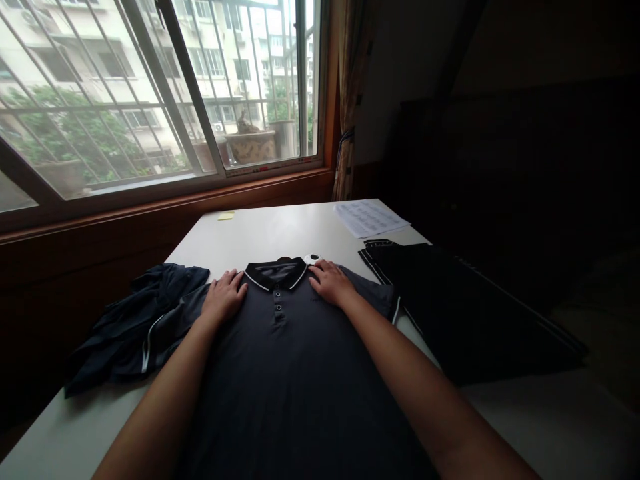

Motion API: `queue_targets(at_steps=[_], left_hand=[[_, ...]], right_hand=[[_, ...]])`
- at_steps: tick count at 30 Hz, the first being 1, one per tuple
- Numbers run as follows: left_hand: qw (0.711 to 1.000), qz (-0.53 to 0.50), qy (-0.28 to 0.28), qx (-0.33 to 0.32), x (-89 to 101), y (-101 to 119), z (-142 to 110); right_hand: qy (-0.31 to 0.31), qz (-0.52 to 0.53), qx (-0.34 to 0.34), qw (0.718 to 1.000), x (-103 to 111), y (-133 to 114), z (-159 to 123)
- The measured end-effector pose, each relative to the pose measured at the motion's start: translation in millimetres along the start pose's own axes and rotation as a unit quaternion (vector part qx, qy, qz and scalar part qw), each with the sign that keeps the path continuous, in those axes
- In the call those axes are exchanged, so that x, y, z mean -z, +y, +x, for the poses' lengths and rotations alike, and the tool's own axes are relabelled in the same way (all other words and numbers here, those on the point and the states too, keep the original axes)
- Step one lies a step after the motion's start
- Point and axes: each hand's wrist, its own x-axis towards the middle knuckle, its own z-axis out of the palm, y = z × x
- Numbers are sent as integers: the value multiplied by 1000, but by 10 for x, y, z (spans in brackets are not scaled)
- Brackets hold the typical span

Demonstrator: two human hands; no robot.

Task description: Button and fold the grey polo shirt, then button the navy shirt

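A dark grey polo shirt [295, 373] lies spread front side up, its black collar with white edging toward the far side of the table. My left hand [223, 297] rests flat on the shirt's left shoulder area, fingers stretched out. On the other shoulder, beside the collar, lies my right hand [331, 283], fingers extended and slightly apart. Neither hand grips the cloth. White-trimmed sleeves reach out to both sides. Just past the collar a small round white object [313, 259] with a dark centre partly shows.
The white table [270, 230] stands below a barred window [210, 100]. Crumpled dark clothing [120, 327] lies at the left, partly under the sleeve. Dark folded garments [465, 307] with white stripes lie right. Printed papers [371, 217] and a yellow note [226, 216] sit at the back.
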Motion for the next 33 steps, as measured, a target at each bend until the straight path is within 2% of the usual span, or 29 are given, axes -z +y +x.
queue_targets(at_steps=[9,15,19,24,29,33], left_hand=[[1000,6,-12,-2,4,-28,-25],[1000,10,-23,-1,-5,-69,-25],[1000,10,-19,0,-19,-63,-32],[1000,8,-14,-1,-17,-49,-43],[1000,9,-18,4,6,-38,-48],[1000,13,-16,5,6,-36,-45]], right_hand=[[15,-3,-17,1000,46,110,-10],[3,-51,-41,998,175,383,-96],[-47,-81,-63,994,406,683,-149],[-174,-75,-120,975,698,933,-103],[-272,-37,-129,953,839,910,-64],[-266,0,-133,955,965,848,-140]])
